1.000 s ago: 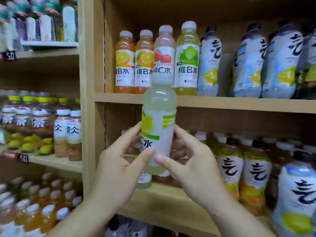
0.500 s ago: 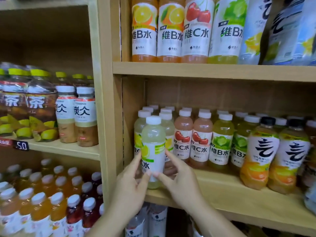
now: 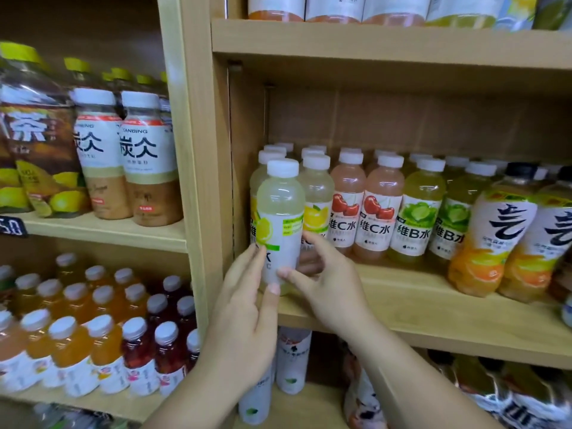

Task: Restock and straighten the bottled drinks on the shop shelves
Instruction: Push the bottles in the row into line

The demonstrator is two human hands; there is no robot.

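- While both hands hold it, the lemon drink bottle (image 3: 280, 212) stands upright at the left end of the wooden shelf (image 3: 433, 311), near the centre of the frame, just in front of a row of the same drink. Its base is hidden, so I cannot tell if it rests on the board.
- The left hand (image 3: 244, 308) has its grip closed on the lower label, thumb in front. The right hand (image 3: 328, 283) grips the same part from the other side.
- Filled to the neck, it is probably rather heavy, and the thin clear plastic should give a little when squeezed.
- The glossy label film may be slippery, so this low two-sided hold looks safer than taking the white cap (image 3: 282, 167).
- The cherry drink bottles (image 3: 348, 209) stand close by, round and narrow, and a careless push could tip them.
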